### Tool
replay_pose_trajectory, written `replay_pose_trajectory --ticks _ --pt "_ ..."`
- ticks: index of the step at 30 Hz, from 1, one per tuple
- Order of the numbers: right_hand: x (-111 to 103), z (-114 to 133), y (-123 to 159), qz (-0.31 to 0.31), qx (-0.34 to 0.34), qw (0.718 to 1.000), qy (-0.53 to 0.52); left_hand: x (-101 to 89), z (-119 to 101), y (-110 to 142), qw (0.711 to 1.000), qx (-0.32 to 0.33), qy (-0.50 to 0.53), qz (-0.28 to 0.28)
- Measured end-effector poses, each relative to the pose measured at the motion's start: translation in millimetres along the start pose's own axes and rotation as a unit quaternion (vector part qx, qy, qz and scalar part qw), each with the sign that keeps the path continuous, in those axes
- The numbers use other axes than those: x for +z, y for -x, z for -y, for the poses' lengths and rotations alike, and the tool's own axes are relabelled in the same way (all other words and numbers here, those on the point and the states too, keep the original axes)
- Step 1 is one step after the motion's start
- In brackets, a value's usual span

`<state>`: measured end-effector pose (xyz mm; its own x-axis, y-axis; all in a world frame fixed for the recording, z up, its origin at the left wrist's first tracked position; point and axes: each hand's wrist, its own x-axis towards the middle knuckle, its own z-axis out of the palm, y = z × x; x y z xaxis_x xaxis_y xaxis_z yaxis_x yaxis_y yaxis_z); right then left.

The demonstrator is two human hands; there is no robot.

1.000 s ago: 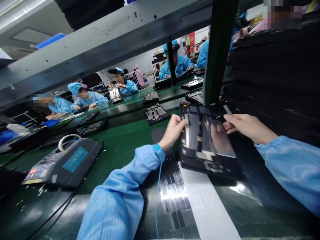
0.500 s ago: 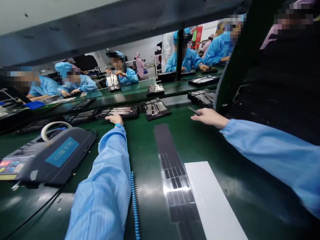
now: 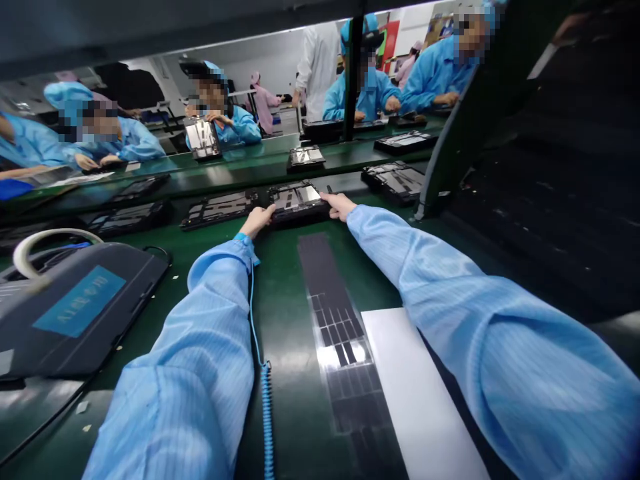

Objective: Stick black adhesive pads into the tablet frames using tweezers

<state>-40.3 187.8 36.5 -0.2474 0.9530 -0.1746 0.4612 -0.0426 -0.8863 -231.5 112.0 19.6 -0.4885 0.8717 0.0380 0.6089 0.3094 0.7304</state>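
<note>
Device between two hands, out on the green bench

Left hand (image 3: 257, 220): thumb and fingers look clamped on the near left corner of an opened device (image 3: 296, 203). Right hand (image 3: 340, 205): fingertips at the opposite side; whether they pinch it or only press, cannot tell. A slim dark tool (image 3: 329, 189) shows by those fingers, its hold unclear.

Device lies at arm's length, inner parts facing up. Hold by opposite sides probably steadies it and spares the exposed parts from fingers.

Just left of it, a second opened device (image 3: 220, 208); farther right, a third (image 3: 395, 181), same face up, likely so the insides can be seen.

Nearer the wearer, a strip of dark pieces (image 3: 335, 320) runs lengthwise between the forearms, white sheet (image 3: 420, 393) beside it, both presumably within easy reach. Blue coiled cord (image 3: 267, 420) hangs near the left sleeve (image 3: 200, 333); its slack seems to allow the reach. Grey machine (image 3: 100, 313) sits off left, out of the arms' path.
</note>
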Motion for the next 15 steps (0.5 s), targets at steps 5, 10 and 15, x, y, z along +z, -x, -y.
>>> replay_pose_trajectory --ticks 5,10,15 --pt "-60.9 3.3 54.0 0.005 -0.007 0.994 -0.105 -8.2 -41.6 38.0 0.991 0.092 0.032 0.091" --pt "-143.9 -40.0 151.6 -0.019 0.001 0.990 -0.141 4.3 -91.9 126.3 0.947 0.164 -0.059 0.269" --pt "-197.2 -101.3 239.6 -0.046 0.064 0.982 -0.171 50.9 -91.5 215.5 0.845 0.389 -0.221 0.294"
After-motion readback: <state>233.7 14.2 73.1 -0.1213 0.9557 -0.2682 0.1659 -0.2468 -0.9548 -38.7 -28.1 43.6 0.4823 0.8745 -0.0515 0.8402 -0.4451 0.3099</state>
